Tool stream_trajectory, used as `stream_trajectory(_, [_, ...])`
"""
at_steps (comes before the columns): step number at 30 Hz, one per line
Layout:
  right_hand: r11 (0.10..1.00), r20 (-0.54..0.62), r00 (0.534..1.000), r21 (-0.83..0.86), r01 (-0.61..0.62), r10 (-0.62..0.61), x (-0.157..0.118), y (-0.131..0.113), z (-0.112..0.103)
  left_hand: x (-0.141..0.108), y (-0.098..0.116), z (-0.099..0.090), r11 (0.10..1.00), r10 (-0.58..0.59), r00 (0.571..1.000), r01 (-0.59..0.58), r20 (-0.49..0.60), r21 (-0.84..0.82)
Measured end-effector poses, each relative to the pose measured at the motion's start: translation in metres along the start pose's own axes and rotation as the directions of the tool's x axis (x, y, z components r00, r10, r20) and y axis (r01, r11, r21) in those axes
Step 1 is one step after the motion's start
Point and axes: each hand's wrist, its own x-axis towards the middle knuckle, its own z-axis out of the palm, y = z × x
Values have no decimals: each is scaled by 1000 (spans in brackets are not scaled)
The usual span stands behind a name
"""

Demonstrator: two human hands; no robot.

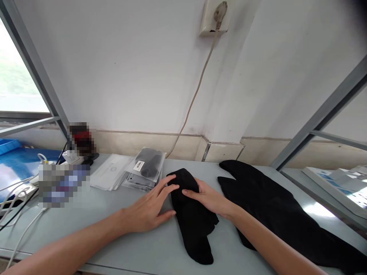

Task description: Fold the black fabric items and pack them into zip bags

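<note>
A folded black sock [190, 217] lies at the middle of the table, its rounded end toward me. My right hand [208, 196] grips its upper right part, thumb on top and the other fingers behind or under the cloth. On the left side, my left hand [151, 204] has its fingers stretched and apart, with fingertips touching the sock's upper left edge. Right of my hands spreads a pile of black socks [275, 210], partly covered by my right forearm. Behind my left hand sits a stack of clear bags [147, 166], the top one holding a dark folded item and a barcode label.
Flat clear bags [110, 172] lie left of the packed ones. Farther left are white cables [25, 191] and blurred objects. A cord [197, 89] runs down the wall from a socket [215, 19]. Grey metal posts [323, 114] frame the table, with papers [341, 191] at right.
</note>
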Motion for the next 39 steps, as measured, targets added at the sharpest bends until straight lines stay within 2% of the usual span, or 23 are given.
stream_trajectory(3, [997,10,1000,76,20,-21,-3,-4,3,0,0,4,992,-75,988,60,-134,-112])
stream_trajectory(5, [993,-5,1000,113,25,-24,-5,-5,5,1,0,7,978,-114,960,64,-254,-196])
stream_trajectory(7, [989,-27,999,146,24,-21,-7,-7,6,3,0,8,942,-193,931,89,-308,-322])
stream_trajectory(8, [987,-39,999,160,26,-20,-8,-7,7,4,0,7,912,-242,930,121,-276,-392])
stream_trajectory(10, [985,-70,997,168,47,-35,-9,-8,9,5,1,5,839,-304,947,213,-106,-500])
stream_trajectory(12, [986,-104,992,143,82,-67,-10,-10,11,6,2,5,777,-291,953,286,82,-561])
stream_trajectory(14, [988,-124,988,112,105,-91,-10,-11,12,7,3,6,730,-268,951,306,155,-611])
stream_trajectory(18, [993,-73,997,115,39,-31,-12,-11,12,9,0,11,684,-292,950,289,112,-670])
stream_trajectory(22, [999,9,1000,46,-9,8,-12,-8,11,13,-6,14,676,-312,950,205,-23,-708])
stream_trajectory(27, [995,84,996,84,-50,43,-4,-4,11,13,-10,12,723,-423,883,195,-202,-663])
stream_trajectory(29, [991,86,996,125,-40,29,-2,-5,12,12,-11,11,697,-443,876,202,-192,-688])
stream_trajectory(34, [990,-23,998,131,61,-58,-2,-6,15,13,-13,14,573,-425,905,249,-23,-781])
stream_trajectory(39, [981,-131,987,157,116,-96,1,-3,16,12,-15,17,573,-440,895,218,-72,-790])
